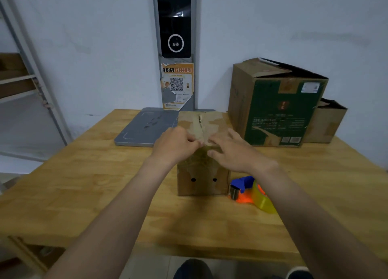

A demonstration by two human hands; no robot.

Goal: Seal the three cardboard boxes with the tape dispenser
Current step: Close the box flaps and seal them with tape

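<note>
Hands rest on top of the small cardboard box in the middle of the tabletop. The right hand lies flat with straight fingers on the right flap; the left hand curls its fingers at the centre seam, and whether it pinches anything cannot be told. The tape dispenser lies untouched just beside the box's near right corner, and a green box with loose flaps and a brown box stand far right.

1. We see the small brown box, flaps shut, under our fingers
2. Green-printed box and plain box, flaps open, stand beyond them, rightward
3. Blue-orange tape dispenser lies nearer, right of them
</note>
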